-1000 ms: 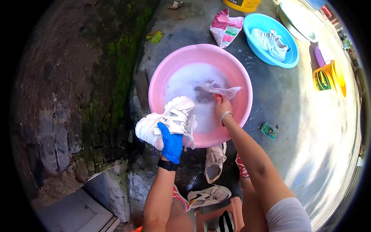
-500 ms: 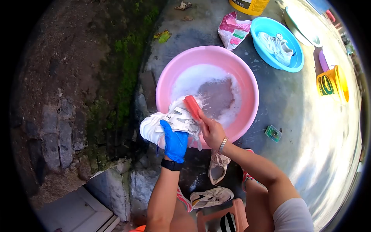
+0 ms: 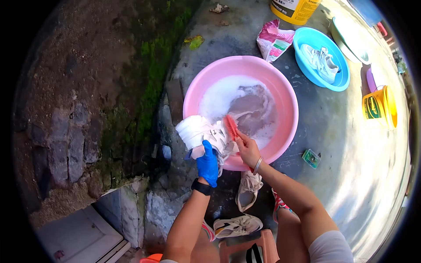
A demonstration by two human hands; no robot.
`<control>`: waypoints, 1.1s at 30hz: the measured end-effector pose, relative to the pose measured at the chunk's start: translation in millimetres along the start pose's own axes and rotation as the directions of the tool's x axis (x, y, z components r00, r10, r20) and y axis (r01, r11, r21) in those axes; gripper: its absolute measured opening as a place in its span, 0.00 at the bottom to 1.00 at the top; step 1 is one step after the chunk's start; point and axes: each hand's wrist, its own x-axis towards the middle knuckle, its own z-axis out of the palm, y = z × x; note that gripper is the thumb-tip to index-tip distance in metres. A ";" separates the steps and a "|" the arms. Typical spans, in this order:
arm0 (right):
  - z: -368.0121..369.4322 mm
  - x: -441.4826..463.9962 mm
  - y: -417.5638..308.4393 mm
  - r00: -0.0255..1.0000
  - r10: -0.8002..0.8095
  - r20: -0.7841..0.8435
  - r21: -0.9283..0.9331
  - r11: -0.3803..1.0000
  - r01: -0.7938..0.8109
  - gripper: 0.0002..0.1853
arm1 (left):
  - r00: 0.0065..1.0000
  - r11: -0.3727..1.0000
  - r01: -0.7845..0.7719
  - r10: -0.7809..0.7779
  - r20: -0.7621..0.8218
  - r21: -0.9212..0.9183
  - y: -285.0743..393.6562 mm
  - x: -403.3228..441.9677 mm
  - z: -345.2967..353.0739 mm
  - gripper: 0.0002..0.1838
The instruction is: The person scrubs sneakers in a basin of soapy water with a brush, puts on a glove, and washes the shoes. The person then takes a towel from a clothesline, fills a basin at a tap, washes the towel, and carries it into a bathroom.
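Note:
My left hand, in a blue glove, grips a white sneaker over the near left rim of the pink basin. The sneaker is tilted, with its laces hanging down near the rim. My right hand, bare and with a bracelet at the wrist, is closed around a red brush. The brush is beside the sneaker's right end, over the basin; whether its bristles touch the shoe I cannot tell. White foam and greyish water fill the basin.
A blue basin holding white sneakers, a pink-and-white bag and a yellow bucket stand beyond. Another yellow bucket and a green box are right. Beige shoes lie near a pink stool.
The brush came up from the basin water to the sneaker in my right hand. My left hand has turned the sneaker. The view has shifted, and the foam has parted more around grey water.

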 end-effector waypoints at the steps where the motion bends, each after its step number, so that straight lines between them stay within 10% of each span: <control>1: 7.1 -13.0 -15.3 0.996 -0.011 0.085 -0.038 0.999 0.014 0.20 | 0.989 0.961 0.098 -0.064 0.137 -0.257 3.9 -3.6 -2.8 0.42; 3: 26.4 -35.1 -40.4 0.958 -0.214 0.190 -0.111 0.965 0.237 0.21 | 0.902 0.676 0.352 -0.061 0.427 -0.647 20.3 -6.2 -5.6 0.46; 4: 29.7 -32.9 -42.1 0.954 -0.249 0.168 -0.183 0.943 0.279 0.21 | 0.752 0.536 0.460 0.187 0.632 -0.707 21.5 4.1 -10.3 0.48; 7: 29.8 11.6 -30.0 0.971 -0.231 0.066 -0.260 0.935 0.240 0.21 | 0.953 0.830 0.292 -0.214 0.214 -0.475 50.6 -8.9 6.7 0.47; 9: 33.4 5.7 -43.9 0.993 -0.063 0.101 -0.130 0.989 0.076 0.21 | 0.954 0.845 0.261 -0.151 0.261 -0.466 31.7 -0.6 1.5 0.46; 15: 44.1 -35.8 -50.4 0.963 -0.255 0.090 -0.105 0.959 0.264 0.22 | 0.942 0.829 0.273 -0.127 0.311 -0.488 17.1 12.3 4.0 0.45; 19: 28.3 -37.5 -38.5 0.841 -0.490 0.228 -0.552 0.647 0.526 0.22 | 0.959 0.826 0.272 -0.192 0.208 -0.494 13.9 27.6 -5.0 0.47; 24: -53.0 79.3 11.1 0.922 -0.179 -0.344 -0.455 0.890 0.003 0.20 | 0.962 0.795 0.208 -0.062 0.265 -0.570 38.6 25.8 0.0 0.47; 27: -73.5 106.7 51.4 0.797 -0.274 -0.538 -0.657 0.729 -0.193 0.20 | 0.966 0.852 0.110 0.030 0.258 -0.512 -31.3 55.7 -44.8 0.45; 28: -55.5 72.9 -7.3 0.883 0.278 -0.379 -0.232 0.895 -0.381 0.19 | 0.965 0.825 0.121 0.033 0.259 -0.553 -30.3 60.2 -43.7 0.44; 31: -34.3 50.6 -7.1 0.996 -0.085 0.016 -0.047 0.995 0.086 0.22 | 0.968 0.590 0.233 -0.064 0.243 -0.773 35.1 34.1 -4.2 0.38; 33: -16.4 -3.2 -64.0 0.976 -0.196 0.093 -0.201 0.957 0.211 0.23 | 0.976 0.673 0.202 -0.082 0.199 -0.712 24.3 37.7 -8.6 0.34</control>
